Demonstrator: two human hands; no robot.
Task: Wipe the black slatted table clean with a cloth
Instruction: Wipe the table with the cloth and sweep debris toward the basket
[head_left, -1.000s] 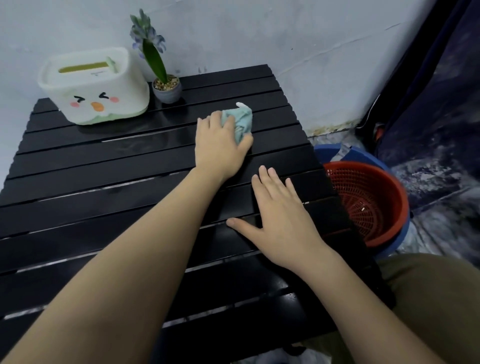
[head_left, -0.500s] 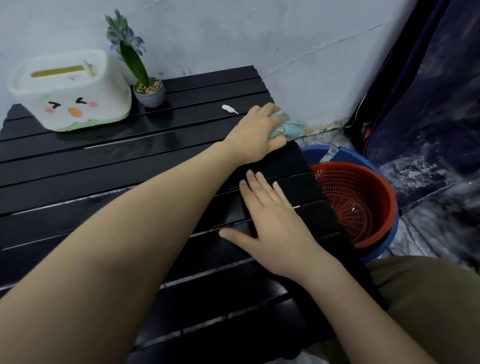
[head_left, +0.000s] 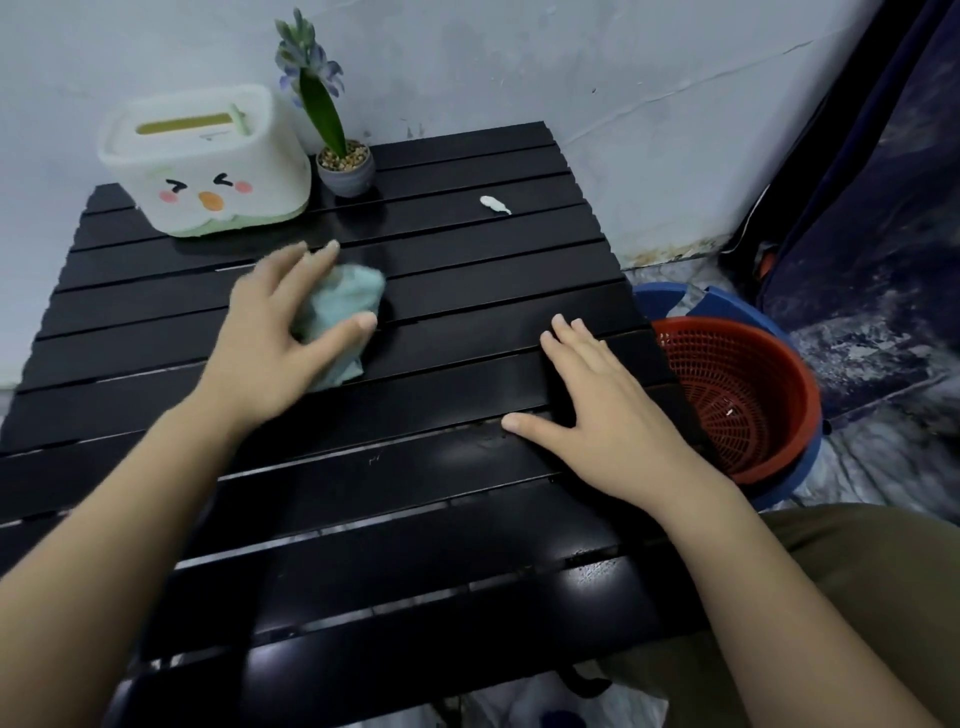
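The black slatted table (head_left: 426, 519) fills the middle of the head view. My left hand (head_left: 270, 343) presses a crumpled light teal cloth (head_left: 343, 306) onto the slats left of centre, fingers spread over it and thumb hooked around its right side. My right hand (head_left: 597, 410) lies flat and open on the table near its right edge, holding nothing. A small white scrap (head_left: 494, 204) lies on a far slat, apart from both hands.
A white box with a cartoon face (head_left: 205, 166) and a small potted flower (head_left: 345, 166) stand at the table's back left against the wall. A red mesh basket (head_left: 737, 395) inside a blue tub (head_left: 727, 306) sits on the floor right of the table.
My left hand has swept the cloth from the table's far right edge leftward to the middle-left slats. The white scrap stays where the cloth left it. My right hand has stayed put.
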